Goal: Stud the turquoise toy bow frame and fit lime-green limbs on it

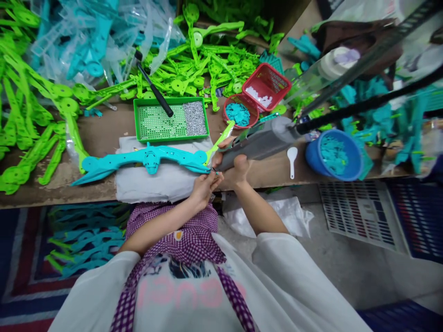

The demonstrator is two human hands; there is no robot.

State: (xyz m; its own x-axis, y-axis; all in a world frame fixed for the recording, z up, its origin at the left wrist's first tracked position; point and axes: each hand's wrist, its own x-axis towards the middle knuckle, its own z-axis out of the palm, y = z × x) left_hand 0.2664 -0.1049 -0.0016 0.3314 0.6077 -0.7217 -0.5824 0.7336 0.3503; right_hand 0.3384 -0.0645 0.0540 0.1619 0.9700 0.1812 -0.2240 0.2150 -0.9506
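On shirt [294, 276] — pink lettering [187, 294], inverted, turquoise bow [151, 160] ahead

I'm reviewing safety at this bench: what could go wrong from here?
The left hand is close to the front end of the gray tool in the right hand, so a slip might hurt it. The long turquoise part might twist, as the hands are only at one end. Knocking the green tray could spill its small metal pieces.

One view, worn on the person's head, looks forward and steeply down from near above the tabletop's [104, 131] front edge, chest [183, 302] lowermost.
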